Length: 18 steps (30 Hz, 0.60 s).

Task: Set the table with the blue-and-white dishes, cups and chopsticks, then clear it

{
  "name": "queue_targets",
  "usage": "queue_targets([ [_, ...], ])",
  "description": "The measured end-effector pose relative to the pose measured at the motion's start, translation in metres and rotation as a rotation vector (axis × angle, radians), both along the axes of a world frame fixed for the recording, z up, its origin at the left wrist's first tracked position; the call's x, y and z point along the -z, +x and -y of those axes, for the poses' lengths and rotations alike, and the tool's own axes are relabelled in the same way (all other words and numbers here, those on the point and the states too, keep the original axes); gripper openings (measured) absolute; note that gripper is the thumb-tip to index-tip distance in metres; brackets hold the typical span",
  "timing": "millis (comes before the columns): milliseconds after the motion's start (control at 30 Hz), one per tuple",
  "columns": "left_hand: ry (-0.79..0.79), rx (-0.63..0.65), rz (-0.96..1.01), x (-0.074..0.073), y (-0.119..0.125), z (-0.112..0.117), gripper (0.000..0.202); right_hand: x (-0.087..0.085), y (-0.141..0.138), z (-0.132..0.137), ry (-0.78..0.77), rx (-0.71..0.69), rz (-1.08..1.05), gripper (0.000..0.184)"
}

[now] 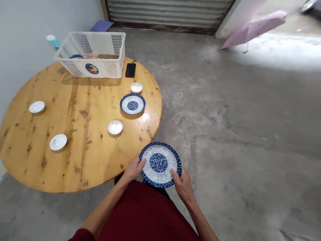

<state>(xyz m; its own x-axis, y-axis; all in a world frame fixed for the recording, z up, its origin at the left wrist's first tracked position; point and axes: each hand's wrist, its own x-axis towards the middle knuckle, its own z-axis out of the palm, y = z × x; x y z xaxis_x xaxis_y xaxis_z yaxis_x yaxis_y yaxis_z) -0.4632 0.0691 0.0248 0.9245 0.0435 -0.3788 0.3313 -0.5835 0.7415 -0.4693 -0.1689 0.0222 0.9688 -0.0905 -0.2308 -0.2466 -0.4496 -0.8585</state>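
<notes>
A blue-and-white patterned plate (172, 157) is held in front of my body, just off the table's near right edge. My left hand (133, 168) grips its left rim with the thumb on top. On the opposite rim, my right hand (184, 185) is closed the same way, its fingers mostly hidden beneath. A second plate of the same pattern (132, 105) lies on the wooden table (85, 160). Near it sit two small white dishes, one behind (136, 87) and one in front to the left (115, 127).
Two more white dishes, one (37, 106) farther back and one (58, 142) nearer, sit on the table's left. At the back stand a white plastic basket (102, 68), a phone (130, 70) and a blue bottle (53, 42). A pink umbrella (253, 30) rests on the concrete floor (238, 134).
</notes>
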Motion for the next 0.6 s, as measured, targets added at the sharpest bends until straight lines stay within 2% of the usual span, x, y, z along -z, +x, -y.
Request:
queue_targets([
  [100,0.038,0.02,-0.002,-0.003,0.01,0.041,0.03,-0.006,0.005,0.041,-0.005,0.008,-0.027,0.037],
  [200,0.049,0.013,-0.014,-0.006,0.02,0.059,0.025,-0.005,0.014,0.059,0.018,0.013,-0.048,0.041],
  [300,0.058,-0.028,-0.003,-0.008,0.029,0.062,0.024,0.0,0.029,0.061,0.056,-0.002,-0.063,0.04],
  [400,0.079,-0.079,-0.02,-0.009,0.044,0.062,0.027,0.005,0.057,0.059,0.089,-0.06,-0.085,0.038],
  [600,0.067,-0.231,-0.057,-0.005,0.096,0.057,0.033,0.006,0.149,0.049,0.059,-0.223,-0.091,0.039],
])
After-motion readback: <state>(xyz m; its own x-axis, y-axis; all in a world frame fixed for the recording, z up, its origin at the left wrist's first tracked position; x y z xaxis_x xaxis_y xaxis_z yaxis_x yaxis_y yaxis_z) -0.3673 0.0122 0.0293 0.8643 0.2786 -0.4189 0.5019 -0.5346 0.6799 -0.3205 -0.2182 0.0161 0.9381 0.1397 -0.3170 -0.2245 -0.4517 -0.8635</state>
